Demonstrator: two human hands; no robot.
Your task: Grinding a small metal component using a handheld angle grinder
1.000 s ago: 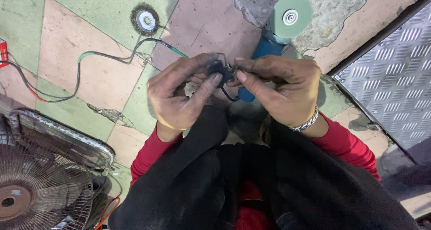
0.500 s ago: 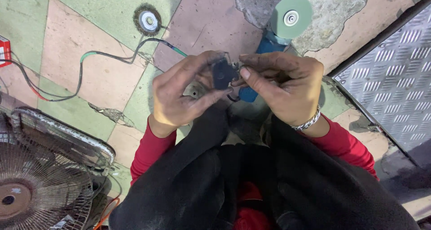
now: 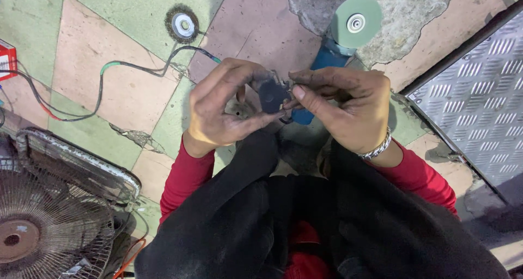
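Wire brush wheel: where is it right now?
In the head view, the wire brush wheel lies on the tiled floor at upper left, just above the cable and left of the grinder.

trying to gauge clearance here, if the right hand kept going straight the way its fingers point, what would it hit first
The right hand points left, so it would first meet the small dark part it already pinches, then the left hand just beyond. Depth is hard to judge, but they look in contact.
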